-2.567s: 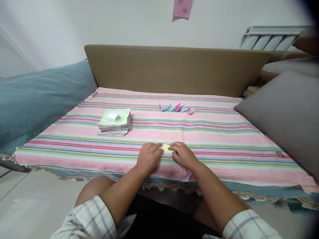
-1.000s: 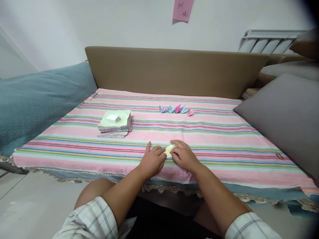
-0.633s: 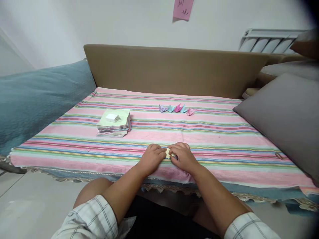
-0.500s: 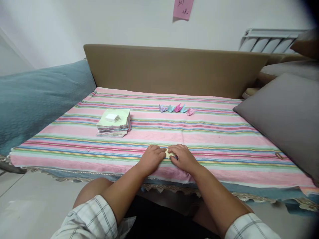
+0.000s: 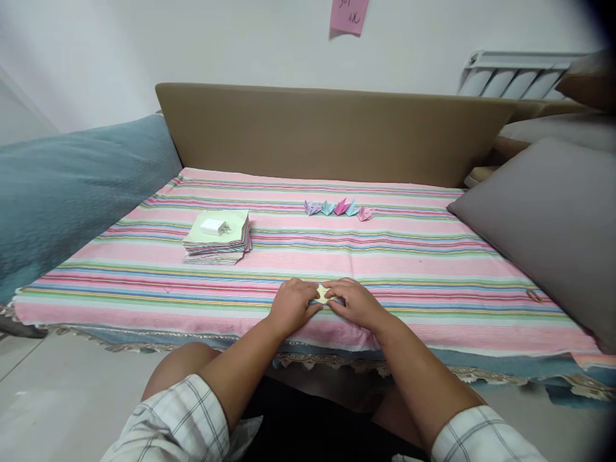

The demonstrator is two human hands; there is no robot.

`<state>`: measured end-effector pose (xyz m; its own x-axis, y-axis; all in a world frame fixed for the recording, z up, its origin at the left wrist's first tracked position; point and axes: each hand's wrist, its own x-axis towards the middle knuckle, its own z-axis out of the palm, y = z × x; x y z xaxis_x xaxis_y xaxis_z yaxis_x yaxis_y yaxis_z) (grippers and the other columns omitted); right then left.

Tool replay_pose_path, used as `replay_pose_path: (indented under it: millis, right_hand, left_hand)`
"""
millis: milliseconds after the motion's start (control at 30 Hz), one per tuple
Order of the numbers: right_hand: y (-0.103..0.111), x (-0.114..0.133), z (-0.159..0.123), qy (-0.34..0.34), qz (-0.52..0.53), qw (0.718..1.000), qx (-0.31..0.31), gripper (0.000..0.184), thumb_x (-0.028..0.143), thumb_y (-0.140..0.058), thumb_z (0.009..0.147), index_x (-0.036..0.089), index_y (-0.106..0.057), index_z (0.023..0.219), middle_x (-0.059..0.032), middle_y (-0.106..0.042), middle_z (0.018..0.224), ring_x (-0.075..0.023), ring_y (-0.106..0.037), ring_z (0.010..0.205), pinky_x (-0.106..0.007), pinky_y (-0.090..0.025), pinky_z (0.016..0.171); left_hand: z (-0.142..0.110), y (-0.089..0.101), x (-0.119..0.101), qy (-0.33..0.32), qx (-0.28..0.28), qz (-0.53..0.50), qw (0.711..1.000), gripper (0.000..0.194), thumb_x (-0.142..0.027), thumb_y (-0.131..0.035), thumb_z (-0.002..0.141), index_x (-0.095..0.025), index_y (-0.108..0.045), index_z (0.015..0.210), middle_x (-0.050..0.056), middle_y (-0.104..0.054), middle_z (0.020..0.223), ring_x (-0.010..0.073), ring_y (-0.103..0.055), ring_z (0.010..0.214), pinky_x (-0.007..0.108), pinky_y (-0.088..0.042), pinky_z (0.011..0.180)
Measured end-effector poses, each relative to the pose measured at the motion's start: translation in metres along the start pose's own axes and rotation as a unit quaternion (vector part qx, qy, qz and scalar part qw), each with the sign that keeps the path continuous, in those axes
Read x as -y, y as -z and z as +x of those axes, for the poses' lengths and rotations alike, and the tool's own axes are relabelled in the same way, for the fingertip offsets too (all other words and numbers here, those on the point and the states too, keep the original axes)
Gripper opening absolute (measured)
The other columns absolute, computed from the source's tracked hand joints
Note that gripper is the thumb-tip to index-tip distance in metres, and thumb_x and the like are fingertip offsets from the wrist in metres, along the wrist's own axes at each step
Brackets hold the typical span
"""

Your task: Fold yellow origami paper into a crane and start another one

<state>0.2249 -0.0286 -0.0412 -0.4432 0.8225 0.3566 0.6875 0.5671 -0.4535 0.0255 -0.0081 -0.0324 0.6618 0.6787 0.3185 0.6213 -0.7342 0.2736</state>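
A small piece of pale yellow folded paper (image 5: 323, 294) lies on the striped cloth (image 5: 409, 260), near the front edge of the seat. My left hand (image 5: 293, 307) grips its left side, thumb and fingers closing in on it. From the right, my right hand (image 5: 356, 305) pinches the other side between thumb and fingers. Most of the paper is hidden under my fingers, so its folded shape cannot be made out. Beyond my hands, several folded paper cranes (image 5: 341, 206) in purple, blue and pink stand in a row.
To the left is a stack of paper squares (image 5: 216, 247) with a white plug adapter (image 5: 214, 226) on top. A grey cushion (image 5: 543, 224) leans at the right, and a blue armrest (image 5: 86, 186) bounds the left. The brown backrest (image 5: 332, 135) rises behind.
My left thumb has come down to the near edge of the yellow paper. Both hands stay at the same spot, and the view has shifted slightly.
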Motion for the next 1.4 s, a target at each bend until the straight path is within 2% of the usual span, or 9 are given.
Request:
replay_pose_path:
  millis: [300,567,867,1100,1400]
  right_hand:
    - [0.002,0.003,-0.002,-0.003,0.019,1.000,-0.011,0.010,0.018,-0.053,0.080,0.021,-0.060,0.074,-0.0077,-0.066,0.104,-0.0199,-0.057,0.102,-0.036,-0.042,0.086]
    - [-0.001,0.003,-0.004,-0.048,0.012,0.998,-0.036,0.009,0.020,-0.055,0.078,0.020,-0.062,0.073,-0.0107,-0.057,0.119,-0.0232,-0.048,0.111,-0.040,-0.040,0.091]
    - [-0.011,-0.001,-0.001,-0.107,0.048,0.991,-0.059,0.014,0.023,-0.054,0.080,0.021,-0.060,0.068,-0.0078,-0.059,0.114,-0.0226,-0.050,0.108,-0.041,-0.039,0.091]
    - [-0.014,0.001,0.002,-0.123,0.046,0.989,-0.063,0.014,0.021,-0.054,0.078,0.020,-0.058,0.064,-0.0083,-0.059,0.113,-0.0232,-0.050,0.106,-0.042,-0.039,0.091]
    - [-0.017,0.004,0.002,-0.140,0.049,0.986,-0.074,0.009,0.019,-0.055,0.074,0.021,-0.056,0.064,-0.0090,-0.057,0.114,-0.0242,-0.048,0.107,-0.043,-0.040,0.090]
  left_hand:
    - [0.003,-0.002,-0.001,0.025,-0.003,0.009,1.000,0.015,-0.034,-0.057,0.083,-0.021,-0.064,0.082,0.003,-0.068,0.103,0.0195,-0.058,0.092,0.036,-0.041,0.085]
    - [0.004,-0.005,-0.001,0.037,-0.018,0.007,0.999,0.014,-0.031,-0.055,0.084,-0.021,-0.064,0.081,0.002,-0.068,0.100,0.0197,-0.058,0.091,0.036,-0.041,0.084]
    - [0.008,-0.005,-0.006,0.081,-0.027,-0.007,0.996,0.018,-0.030,-0.052,0.084,-0.021,-0.064,0.073,0.001,-0.069,0.097,0.0186,-0.058,0.089,0.034,-0.040,0.082]
    - [0.010,-0.006,-0.008,0.105,-0.023,0.011,0.994,0.022,-0.029,-0.052,0.082,-0.020,-0.059,0.063,0.002,-0.069,0.085,0.0185,-0.058,0.083,0.033,-0.040,0.079]
    - [0.010,-0.009,-0.008,0.110,-0.027,0.027,0.993,0.020,-0.029,-0.054,0.080,-0.020,-0.058,0.062,0.003,-0.068,0.082,0.0199,-0.056,0.082,0.033,-0.039,0.076]
